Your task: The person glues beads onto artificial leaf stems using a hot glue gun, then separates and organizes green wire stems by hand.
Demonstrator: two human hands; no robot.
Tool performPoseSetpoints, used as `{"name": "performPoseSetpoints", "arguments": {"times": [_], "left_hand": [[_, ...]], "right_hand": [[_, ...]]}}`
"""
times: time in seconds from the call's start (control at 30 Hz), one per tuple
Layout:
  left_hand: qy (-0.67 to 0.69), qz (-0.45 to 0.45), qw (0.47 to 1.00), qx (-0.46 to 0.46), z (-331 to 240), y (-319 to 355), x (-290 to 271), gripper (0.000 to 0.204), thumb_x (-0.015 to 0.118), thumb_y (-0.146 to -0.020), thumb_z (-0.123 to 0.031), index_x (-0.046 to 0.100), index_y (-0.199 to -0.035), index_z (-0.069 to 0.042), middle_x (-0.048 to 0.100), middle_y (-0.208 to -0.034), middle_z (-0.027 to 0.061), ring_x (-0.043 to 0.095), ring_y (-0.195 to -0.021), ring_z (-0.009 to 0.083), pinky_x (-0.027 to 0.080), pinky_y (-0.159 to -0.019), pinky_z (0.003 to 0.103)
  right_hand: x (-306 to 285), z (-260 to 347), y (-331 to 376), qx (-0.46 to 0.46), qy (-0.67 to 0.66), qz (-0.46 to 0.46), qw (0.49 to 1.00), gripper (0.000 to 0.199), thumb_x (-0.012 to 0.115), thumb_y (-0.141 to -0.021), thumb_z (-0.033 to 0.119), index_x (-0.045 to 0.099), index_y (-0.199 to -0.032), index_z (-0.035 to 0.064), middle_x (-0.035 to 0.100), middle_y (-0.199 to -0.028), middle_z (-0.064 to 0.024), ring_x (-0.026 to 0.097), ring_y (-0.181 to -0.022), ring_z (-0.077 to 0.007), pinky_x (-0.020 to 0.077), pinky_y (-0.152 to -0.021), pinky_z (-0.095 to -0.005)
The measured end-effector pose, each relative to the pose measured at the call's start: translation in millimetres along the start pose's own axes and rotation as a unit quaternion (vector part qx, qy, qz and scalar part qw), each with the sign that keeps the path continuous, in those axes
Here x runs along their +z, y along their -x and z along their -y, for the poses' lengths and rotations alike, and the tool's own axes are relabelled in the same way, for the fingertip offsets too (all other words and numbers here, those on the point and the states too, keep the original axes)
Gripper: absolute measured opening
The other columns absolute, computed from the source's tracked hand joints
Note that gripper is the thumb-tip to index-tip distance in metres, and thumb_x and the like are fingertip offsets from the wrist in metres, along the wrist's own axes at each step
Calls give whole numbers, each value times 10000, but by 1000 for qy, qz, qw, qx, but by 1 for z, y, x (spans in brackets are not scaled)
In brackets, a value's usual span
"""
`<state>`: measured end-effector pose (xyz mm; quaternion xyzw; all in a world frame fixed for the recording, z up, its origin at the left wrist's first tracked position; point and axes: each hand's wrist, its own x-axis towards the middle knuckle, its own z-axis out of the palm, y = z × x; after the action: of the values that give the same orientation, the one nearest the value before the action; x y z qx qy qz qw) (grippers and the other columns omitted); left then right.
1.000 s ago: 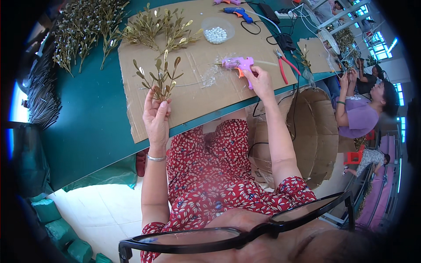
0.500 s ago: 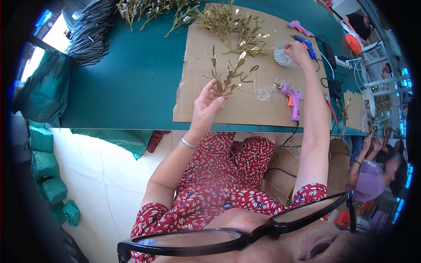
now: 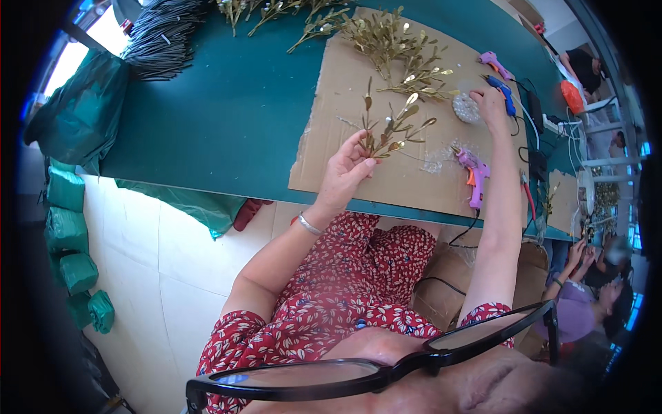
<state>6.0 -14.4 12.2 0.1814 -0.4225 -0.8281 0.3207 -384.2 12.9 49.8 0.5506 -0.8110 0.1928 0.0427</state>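
Where the green worktop (image 3: 221, 124) is stretched across the upper view, its right part is covered by cardboard (image 3: 393, 190). At the far left, dark wires (image 3: 165, 41) are heaped on the worktop. Gold-leaved branches (image 3: 396, 45) are laid along the far part of the cardboard, well apart from the wires. Above the cardboard's near left part, a gold sprig (image 3: 396, 138) is held by the left hand (image 3: 345, 172); the grip is closed, the foot of the sprig being pinched between thumb and fingers, its leaves pointed away. The right hand (image 3: 491, 107) is held out over the cardboard's far right part, its fingers bent; whether anything is pinched in that grip cannot be told at this size. A purple glue gun (image 3: 473, 174) is laid nearer the front edge, and a blue glue gun (image 3: 500, 93) just right of the right hand. Pearly beads (image 3: 466, 108) are gathered just left of the right fingertips.
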Motion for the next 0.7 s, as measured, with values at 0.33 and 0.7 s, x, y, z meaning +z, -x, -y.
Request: {"name": "performPoseSetpoints", "arguments": {"times": [0.33,0.7], "left_hand": [[10,-32,999,25,-2,4,-1,520,513,-869,15,339,-1359,7,552,-993,37,482,-746,69,432,-776,219],[-24,-24,999,21,4,0,1,523,506,-879,19,330,-1370,-10,539,-994,46,485,-792,89,421,-738,216]], "right_hand": [[-25,65,57,134,-601,-15,788,218,619,-839,57,643,-1037,-31,648,-827,-45,555,-668,-78,453,-618,-193],[4,139,152,79,-888,52,451,164,651,-818,65,622,-964,-3,637,-836,-93,538,-689,-148,440,-603,-239]]}}
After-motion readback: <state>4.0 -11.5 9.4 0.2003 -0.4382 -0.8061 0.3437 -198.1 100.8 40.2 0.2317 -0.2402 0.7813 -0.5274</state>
